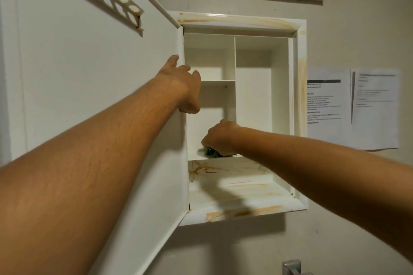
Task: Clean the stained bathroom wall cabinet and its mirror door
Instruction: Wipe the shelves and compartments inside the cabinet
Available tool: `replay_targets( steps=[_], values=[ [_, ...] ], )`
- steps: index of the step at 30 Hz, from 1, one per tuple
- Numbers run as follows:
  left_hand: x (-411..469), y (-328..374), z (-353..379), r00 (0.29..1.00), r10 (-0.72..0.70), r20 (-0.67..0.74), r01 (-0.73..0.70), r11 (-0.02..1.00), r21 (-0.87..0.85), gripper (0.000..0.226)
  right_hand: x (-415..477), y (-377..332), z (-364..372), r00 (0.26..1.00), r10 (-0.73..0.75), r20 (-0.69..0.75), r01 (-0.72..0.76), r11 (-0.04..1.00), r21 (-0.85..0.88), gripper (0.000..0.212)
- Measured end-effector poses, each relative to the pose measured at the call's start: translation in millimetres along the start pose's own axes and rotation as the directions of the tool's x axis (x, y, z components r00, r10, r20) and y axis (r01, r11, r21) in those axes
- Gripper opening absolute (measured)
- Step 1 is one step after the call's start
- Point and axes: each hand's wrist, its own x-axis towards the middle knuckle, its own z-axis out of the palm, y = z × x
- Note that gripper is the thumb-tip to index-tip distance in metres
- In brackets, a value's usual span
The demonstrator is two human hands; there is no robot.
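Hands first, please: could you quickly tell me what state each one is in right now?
Left hand: grips the cabinet door edge.
Right hand: fingers curled round a green scrubber.

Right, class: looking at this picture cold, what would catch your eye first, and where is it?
The two bare arms reaching up: the left hand holds the edge of the open cabinet door, while the right hand grips a green scrubbing pad on the lower left shelf. Next, the orange-brown stains streaking the bottom ledge and frame of the cabinet.
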Motion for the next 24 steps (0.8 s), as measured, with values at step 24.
replay_targets(
  steps=[24],
  values=[
    [-5, 2, -7, 1.000, 0.020, 0.009, -0.020, 0.999, -0.041, 0.088, 40, 19, -2, 0.666, 0.625, -0.407, -0.380, 0.754, 0.536, 0.024]
  ],
)
